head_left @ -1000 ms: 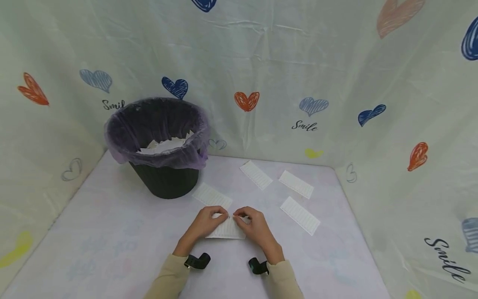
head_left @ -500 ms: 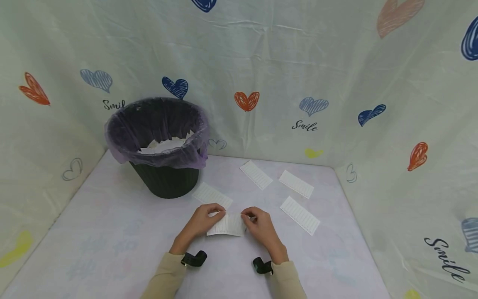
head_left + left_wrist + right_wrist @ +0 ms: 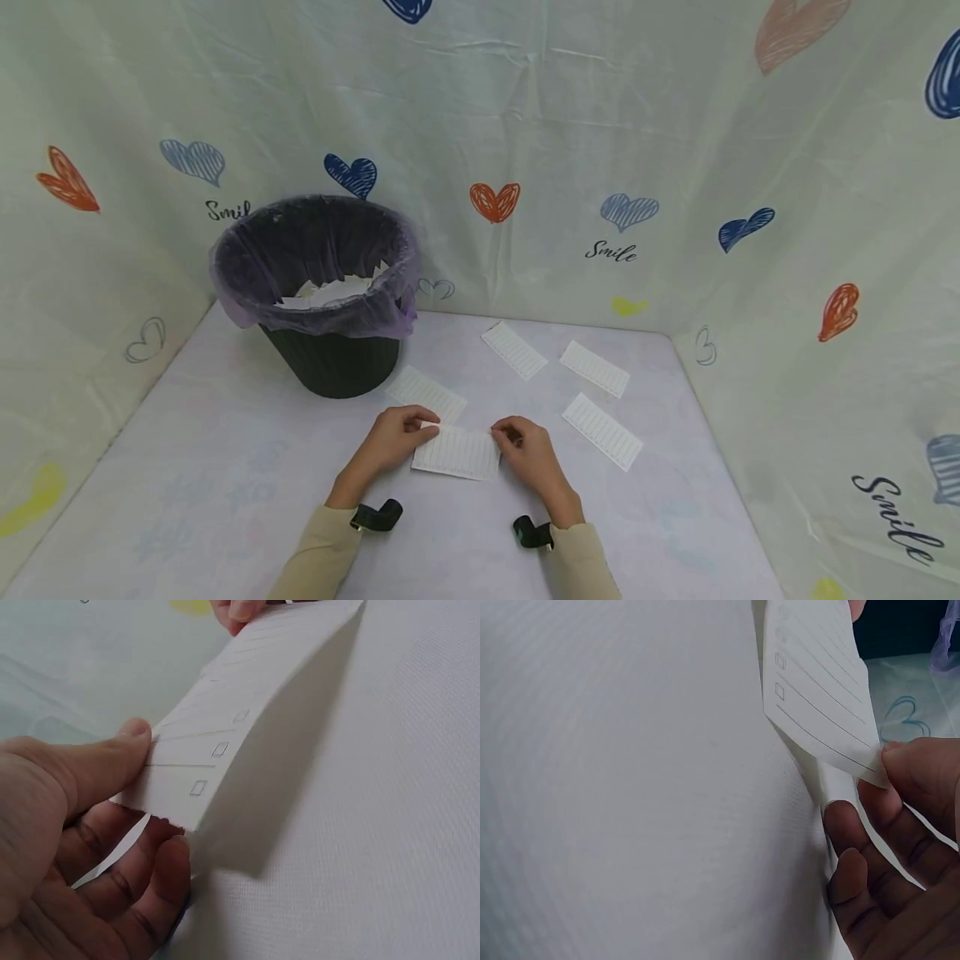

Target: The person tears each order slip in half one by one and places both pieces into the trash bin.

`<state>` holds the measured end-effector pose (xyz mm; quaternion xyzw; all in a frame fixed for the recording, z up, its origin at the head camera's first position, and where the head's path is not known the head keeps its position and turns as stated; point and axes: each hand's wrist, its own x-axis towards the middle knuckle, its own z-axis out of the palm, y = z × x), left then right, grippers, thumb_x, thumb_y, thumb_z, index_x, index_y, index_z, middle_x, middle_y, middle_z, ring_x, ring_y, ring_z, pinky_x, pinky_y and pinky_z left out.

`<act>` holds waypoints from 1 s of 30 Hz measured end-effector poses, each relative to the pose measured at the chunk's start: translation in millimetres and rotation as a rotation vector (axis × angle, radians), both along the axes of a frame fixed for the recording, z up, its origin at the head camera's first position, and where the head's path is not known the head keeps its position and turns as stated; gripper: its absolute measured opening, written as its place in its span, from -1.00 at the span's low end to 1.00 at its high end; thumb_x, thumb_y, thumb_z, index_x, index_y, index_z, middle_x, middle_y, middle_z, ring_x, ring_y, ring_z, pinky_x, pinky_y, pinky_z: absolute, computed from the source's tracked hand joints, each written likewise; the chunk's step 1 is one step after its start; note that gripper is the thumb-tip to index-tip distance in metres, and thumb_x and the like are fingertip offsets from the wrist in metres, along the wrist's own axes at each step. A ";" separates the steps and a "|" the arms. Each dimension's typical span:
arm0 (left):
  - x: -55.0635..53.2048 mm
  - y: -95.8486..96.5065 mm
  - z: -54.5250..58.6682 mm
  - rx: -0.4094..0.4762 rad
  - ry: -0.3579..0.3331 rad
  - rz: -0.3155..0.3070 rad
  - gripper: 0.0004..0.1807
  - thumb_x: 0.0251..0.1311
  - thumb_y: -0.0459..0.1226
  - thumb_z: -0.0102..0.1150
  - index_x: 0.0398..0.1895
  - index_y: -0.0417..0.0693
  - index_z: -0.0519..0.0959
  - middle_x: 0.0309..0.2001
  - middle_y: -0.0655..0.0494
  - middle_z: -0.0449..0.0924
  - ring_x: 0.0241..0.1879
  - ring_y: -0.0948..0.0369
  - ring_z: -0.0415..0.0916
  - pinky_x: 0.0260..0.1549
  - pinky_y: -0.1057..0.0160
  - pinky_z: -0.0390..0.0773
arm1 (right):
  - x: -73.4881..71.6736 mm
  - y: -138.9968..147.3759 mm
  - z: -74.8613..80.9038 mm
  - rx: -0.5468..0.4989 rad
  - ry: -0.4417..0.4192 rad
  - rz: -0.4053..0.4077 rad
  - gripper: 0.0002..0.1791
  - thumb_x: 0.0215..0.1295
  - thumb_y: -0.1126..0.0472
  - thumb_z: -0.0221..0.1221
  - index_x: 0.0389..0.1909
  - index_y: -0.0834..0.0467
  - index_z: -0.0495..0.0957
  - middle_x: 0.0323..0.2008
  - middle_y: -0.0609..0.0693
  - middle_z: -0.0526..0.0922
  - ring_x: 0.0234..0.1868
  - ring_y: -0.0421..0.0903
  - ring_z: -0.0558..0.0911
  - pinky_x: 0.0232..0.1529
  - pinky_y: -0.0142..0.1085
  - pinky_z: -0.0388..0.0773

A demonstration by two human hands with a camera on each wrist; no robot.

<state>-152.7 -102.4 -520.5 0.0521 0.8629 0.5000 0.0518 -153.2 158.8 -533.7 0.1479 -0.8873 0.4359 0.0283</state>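
A white lined sheet of paper with small tick boxes is held between both hands, low over the table. My left hand pinches its left end between thumb and fingers; in the left wrist view the thumb lies on top of the printed side. At the opposite end, my right hand pinches a corner, which shows up close in the right wrist view under the thumb. The paper's near edge stands off the cloth and casts a shadow in the left wrist view.
Just beyond the left hand lies another lined slip. Three more slips, including a near one, lie to the right and back. A dark bin with a purple liner stands at back left, with white paper inside.
Both hands have moved apart, from the middle of the sheet's far edge to its two ends. The sheet, bowed half a second ago, now looks flatter and slightly turned.
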 end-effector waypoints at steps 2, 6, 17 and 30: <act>-0.2 -0.9 -1.2 0.000 0.001 0.011 -0.87 0.25 -0.32 0.40 -0.15 -0.09 0.76 -0.43 0.17 0.54 -0.40 0.26 0.40 -0.36 0.34 0.41 | -0.3 0.3 -0.5 0.002 -0.004 0.004 -0.96 0.38 0.30 0.31 -0.22 0.14 0.72 -0.35 -0.09 0.70 -0.32 -0.26 0.60 -0.29 -0.42 0.59; 0.0 -2.3 -4.4 -0.001 0.009 0.048 -0.88 0.25 -0.32 0.41 -0.17 -0.09 0.75 -0.38 0.14 0.59 -0.37 0.25 0.44 -0.32 0.31 0.45 | 0.4 0.2 -0.4 0.013 -0.023 0.009 -0.94 0.36 0.30 0.32 -0.20 0.16 0.72 -0.36 -0.09 0.68 -0.33 -0.28 0.57 -0.29 -0.41 0.58; 0.9 -4.8 -9.7 0.020 -0.022 0.085 -0.91 0.26 -0.33 0.39 -0.23 -0.16 0.72 -0.38 0.11 0.68 -0.40 0.28 0.55 -0.42 0.37 0.56 | 0.9 1.6 1.9 0.035 -0.056 -0.014 -0.92 0.41 0.28 0.27 -0.19 0.18 0.73 -0.31 -0.05 0.74 -0.30 -0.24 0.60 -0.26 -0.40 0.56; -0.2 -6.5 -13.6 0.076 -0.044 0.102 -0.93 0.26 -0.36 0.38 -0.26 -0.21 0.71 -0.40 0.09 0.71 -0.45 0.29 0.58 -0.46 0.39 0.58 | -2.0 3.7 -1.0 0.017 -0.086 -0.026 -0.89 0.42 0.27 0.26 -0.19 0.18 0.74 -0.31 -0.04 0.75 -0.31 -0.26 0.58 -0.26 -0.40 0.53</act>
